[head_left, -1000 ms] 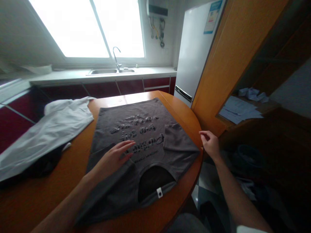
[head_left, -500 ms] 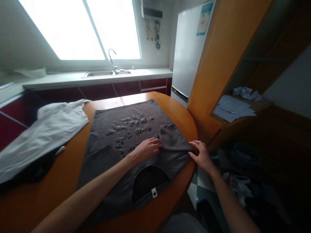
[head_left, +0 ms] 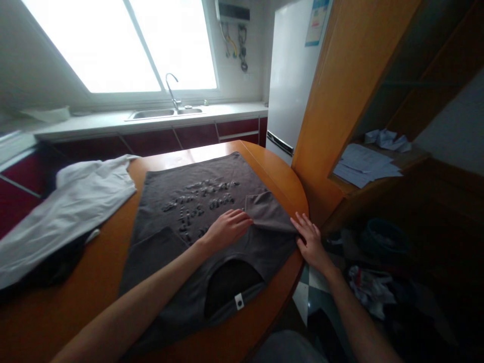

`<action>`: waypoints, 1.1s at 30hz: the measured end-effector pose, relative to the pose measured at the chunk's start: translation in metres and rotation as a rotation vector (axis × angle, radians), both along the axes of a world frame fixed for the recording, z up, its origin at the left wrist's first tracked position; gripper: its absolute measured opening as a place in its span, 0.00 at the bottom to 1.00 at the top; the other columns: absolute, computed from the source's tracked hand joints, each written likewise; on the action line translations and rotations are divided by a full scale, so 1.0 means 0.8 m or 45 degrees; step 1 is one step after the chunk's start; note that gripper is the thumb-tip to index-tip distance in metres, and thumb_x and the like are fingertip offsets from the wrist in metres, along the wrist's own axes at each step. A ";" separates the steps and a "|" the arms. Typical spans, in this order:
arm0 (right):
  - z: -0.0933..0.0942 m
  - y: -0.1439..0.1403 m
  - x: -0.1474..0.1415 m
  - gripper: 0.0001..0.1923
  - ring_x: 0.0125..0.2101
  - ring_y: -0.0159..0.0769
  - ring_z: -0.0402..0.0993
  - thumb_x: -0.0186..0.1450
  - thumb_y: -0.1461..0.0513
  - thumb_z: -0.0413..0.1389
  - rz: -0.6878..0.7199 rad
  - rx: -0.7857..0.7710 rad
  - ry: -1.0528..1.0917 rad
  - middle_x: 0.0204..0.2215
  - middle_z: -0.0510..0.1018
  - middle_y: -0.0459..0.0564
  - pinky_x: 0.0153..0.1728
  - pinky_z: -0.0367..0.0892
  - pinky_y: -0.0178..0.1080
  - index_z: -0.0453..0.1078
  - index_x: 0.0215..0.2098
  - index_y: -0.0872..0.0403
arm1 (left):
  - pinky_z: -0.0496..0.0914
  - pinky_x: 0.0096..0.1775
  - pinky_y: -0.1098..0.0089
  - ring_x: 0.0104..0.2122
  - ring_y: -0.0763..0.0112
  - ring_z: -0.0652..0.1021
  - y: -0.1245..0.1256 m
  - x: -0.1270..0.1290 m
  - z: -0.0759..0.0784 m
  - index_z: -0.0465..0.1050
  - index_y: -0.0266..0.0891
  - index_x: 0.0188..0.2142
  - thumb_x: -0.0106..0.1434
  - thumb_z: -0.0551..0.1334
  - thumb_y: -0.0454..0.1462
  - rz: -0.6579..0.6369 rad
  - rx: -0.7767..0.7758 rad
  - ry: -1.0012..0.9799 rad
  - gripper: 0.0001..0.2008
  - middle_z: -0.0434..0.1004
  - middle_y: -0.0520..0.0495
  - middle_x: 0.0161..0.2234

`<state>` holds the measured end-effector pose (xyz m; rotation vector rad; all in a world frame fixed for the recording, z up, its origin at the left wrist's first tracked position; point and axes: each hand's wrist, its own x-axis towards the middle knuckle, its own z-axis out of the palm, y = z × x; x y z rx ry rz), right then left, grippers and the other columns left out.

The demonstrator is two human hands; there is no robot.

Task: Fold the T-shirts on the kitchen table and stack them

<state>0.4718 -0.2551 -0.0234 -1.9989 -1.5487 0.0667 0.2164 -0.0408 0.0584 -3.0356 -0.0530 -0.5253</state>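
Note:
A dark grey T-shirt [head_left: 227, 174] with raised dark lettering lies spread on the wooden table, its neckline and small white label towards me. Both sleeves are folded inward over the body. My left hand [head_left: 230, 227] rests at the hem corner of the right-side sleeve [head_left: 270, 212], with its fingers together and bent on the cloth; its thumb is hidden. At the shirt's right edge, where that sleeve folds, my right hand [head_left: 310, 242] lies with its fingers apart and touches the cloth.
A white garment [head_left: 83, 196] lies on the left of the table [head_left: 278, 169], over something black. Behind stand a counter with a sink [head_left: 153, 114] and a fridge [head_left: 289, 75]. Papers [head_left: 365, 164] lie on a shelf at right, above a basin [head_left: 387, 237] and clothes on the floor.
My right hand has loosened from a pinch at the sleeve fold and spread its fingers there. My left hand has turned slightly at the sleeve hem. The view has shifted a little.

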 end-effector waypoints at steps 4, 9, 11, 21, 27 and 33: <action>-0.002 0.001 -0.005 0.35 0.72 0.42 0.38 0.67 0.68 0.41 0.051 -0.146 -0.041 0.72 0.53 0.44 0.66 0.41 0.65 0.54 0.71 0.42 | 0.68 0.46 0.63 0.44 0.64 0.76 -0.008 -0.007 -0.016 0.74 0.42 0.49 0.73 0.55 0.35 0.001 -0.018 0.142 0.11 0.79 0.45 0.45; 0.019 -0.005 -0.002 0.28 0.72 0.44 0.40 0.72 0.62 0.42 0.107 -0.302 -0.049 0.72 0.52 0.47 0.66 0.36 0.67 0.57 0.70 0.45 | 0.67 0.50 0.65 0.47 0.65 0.77 -0.009 -0.014 -0.019 0.75 0.44 0.49 0.72 0.57 0.38 0.009 -0.172 0.220 0.10 0.78 0.46 0.46; 0.036 -0.003 0.002 0.26 0.72 0.45 0.41 0.73 0.57 0.43 0.138 -0.316 -0.025 0.72 0.52 0.48 0.66 0.35 0.68 0.58 0.69 0.45 | 0.68 0.51 0.65 0.47 0.65 0.77 -0.008 -0.017 -0.014 0.75 0.45 0.49 0.73 0.57 0.41 0.020 -0.234 0.196 0.11 0.78 0.46 0.46; 0.077 0.170 0.018 0.30 0.71 0.42 0.46 0.71 0.63 0.40 0.222 -0.256 -0.104 0.71 0.54 0.52 0.68 0.44 0.58 0.56 0.70 0.53 | 0.72 0.46 0.68 0.42 0.64 0.80 0.046 0.013 -0.026 0.79 0.42 0.46 0.69 0.56 0.35 0.687 -0.585 -0.103 0.13 0.80 0.45 0.43; 0.044 0.209 0.004 0.32 0.72 0.46 0.39 0.73 0.57 0.38 0.252 -0.401 -0.268 0.73 0.46 0.56 0.68 0.39 0.62 0.45 0.74 0.58 | 0.69 0.53 0.65 0.49 0.59 0.77 0.088 0.073 -0.037 0.80 0.39 0.47 0.69 0.59 0.39 0.961 -0.667 -0.102 0.13 0.79 0.40 0.46; 0.030 0.203 0.001 0.34 0.72 0.44 0.37 0.75 0.54 0.37 0.203 -0.393 -0.273 0.73 0.43 0.57 0.69 0.37 0.59 0.42 0.74 0.60 | 0.70 0.50 0.62 0.49 0.56 0.76 0.096 0.111 -0.053 0.80 0.38 0.40 0.63 0.65 0.40 1.006 -0.720 -0.130 0.09 0.77 0.40 0.46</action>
